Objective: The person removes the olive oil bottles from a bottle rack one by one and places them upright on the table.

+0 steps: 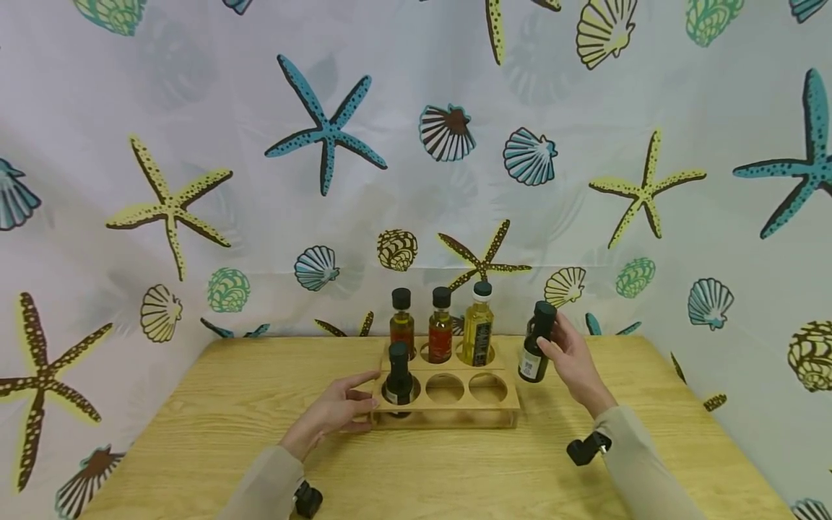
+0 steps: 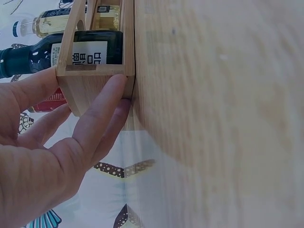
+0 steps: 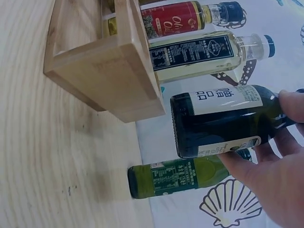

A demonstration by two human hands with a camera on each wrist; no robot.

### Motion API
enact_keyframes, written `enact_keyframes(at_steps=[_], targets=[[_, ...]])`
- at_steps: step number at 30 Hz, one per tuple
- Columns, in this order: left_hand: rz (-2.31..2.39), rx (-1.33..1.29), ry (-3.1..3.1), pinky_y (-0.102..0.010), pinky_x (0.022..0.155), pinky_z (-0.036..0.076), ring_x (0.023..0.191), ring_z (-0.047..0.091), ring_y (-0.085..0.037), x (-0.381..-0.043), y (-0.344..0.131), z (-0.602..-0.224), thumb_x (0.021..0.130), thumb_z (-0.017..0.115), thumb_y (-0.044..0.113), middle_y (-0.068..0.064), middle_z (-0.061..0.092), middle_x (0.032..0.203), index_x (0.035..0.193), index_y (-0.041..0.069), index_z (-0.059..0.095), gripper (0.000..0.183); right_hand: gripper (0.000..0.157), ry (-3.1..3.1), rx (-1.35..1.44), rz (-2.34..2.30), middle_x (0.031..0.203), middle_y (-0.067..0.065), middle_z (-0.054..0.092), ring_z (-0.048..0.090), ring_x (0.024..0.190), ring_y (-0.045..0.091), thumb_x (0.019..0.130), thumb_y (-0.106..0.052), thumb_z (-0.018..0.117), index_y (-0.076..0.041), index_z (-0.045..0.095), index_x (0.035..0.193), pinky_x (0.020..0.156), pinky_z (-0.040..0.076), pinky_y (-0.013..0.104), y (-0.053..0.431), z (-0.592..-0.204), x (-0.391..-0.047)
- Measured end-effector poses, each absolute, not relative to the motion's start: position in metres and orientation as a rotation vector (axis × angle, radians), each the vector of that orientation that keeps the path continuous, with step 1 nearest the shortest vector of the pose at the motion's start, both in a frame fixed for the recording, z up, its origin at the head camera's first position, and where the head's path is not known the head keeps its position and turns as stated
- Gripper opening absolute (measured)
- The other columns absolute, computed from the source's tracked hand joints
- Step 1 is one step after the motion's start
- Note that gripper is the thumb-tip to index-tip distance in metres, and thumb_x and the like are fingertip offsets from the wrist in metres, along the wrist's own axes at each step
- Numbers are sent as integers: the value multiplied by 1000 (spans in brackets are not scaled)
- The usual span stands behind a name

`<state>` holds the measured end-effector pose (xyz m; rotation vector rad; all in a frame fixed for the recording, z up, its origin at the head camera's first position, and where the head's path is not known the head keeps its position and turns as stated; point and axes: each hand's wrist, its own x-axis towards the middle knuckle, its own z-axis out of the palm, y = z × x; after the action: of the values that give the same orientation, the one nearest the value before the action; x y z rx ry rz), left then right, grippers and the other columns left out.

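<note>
My right hand (image 1: 575, 361) grips a dark glass bottle (image 3: 223, 121) with a white label by its neck, tilted and held off the table to the right of the rack. Against the left end of a two-tier wooden bottle rack (image 1: 448, 419), my left hand (image 1: 338, 406) rests with extended fingers (image 2: 102, 109) touching the side panel. A similar dark bottle (image 1: 399, 375) stands in the front tier's left hole. Along the back tier are two red-labelled oil bottles (image 1: 440, 336) and a yellow oil bottle (image 1: 479, 328).
A green bottle (image 3: 175, 178) stands on the table beyond the held bottle, mostly hidden in the head view. The wooden table (image 1: 260, 375) meets a shell-and-starfish patterned cloth (image 1: 403, 195) at the back and sides.
</note>
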<state>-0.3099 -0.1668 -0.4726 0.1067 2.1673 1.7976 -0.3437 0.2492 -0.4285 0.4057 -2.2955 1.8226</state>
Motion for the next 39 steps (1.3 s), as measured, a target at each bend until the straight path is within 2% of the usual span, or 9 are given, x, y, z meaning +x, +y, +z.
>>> enact_keyframes(at_steps=[9,15,17,24,29,39], targets=[[1807,113,2181,-45,82,59,110,59,-28,-313,-165,-474,96,63,10,-27,45,133,150,18,42,59,64,-2311,362,1815,153,22,37,39,138,34,102,-8,51,-13,21,158,102,46,29,258,-433,-344],[1813,114,2180,-45,82,59,113,58,-29,-312,-167,-475,97,62,10,-27,44,135,151,19,42,59,65,-2332,347,1784,151,23,39,39,138,35,102,-10,52,-14,20,158,109,40,52,265,-439,-348],[1814,111,2183,-45,82,59,115,58,-30,-312,-167,-475,97,62,10,-27,44,137,151,19,42,58,64,-2327,334,1781,151,24,39,39,138,37,102,-9,52,-13,21,158,109,38,57,266,-440,-349],[1785,110,2198,-46,81,59,113,59,-31,-309,-167,-472,97,61,10,-28,44,136,151,19,41,58,66,-2351,269,1769,153,26,34,33,142,40,103,-10,51,-11,16,159,112,34,58,274,-443,-346],[1781,99,2203,-46,80,59,109,60,-29,-308,-167,-472,97,61,9,-26,46,132,151,19,42,58,66,-2376,248,1740,152,27,35,33,142,42,103,-10,52,-11,17,159,112,33,59,279,-448,-348],[1778,125,2186,-46,82,59,112,58,-29,-309,-167,-474,98,61,10,-26,45,133,152,18,39,59,71,-2420,134,1686,152,29,35,34,141,42,102,-12,53,-10,11,159,112,33,59,289,-455,-352]])
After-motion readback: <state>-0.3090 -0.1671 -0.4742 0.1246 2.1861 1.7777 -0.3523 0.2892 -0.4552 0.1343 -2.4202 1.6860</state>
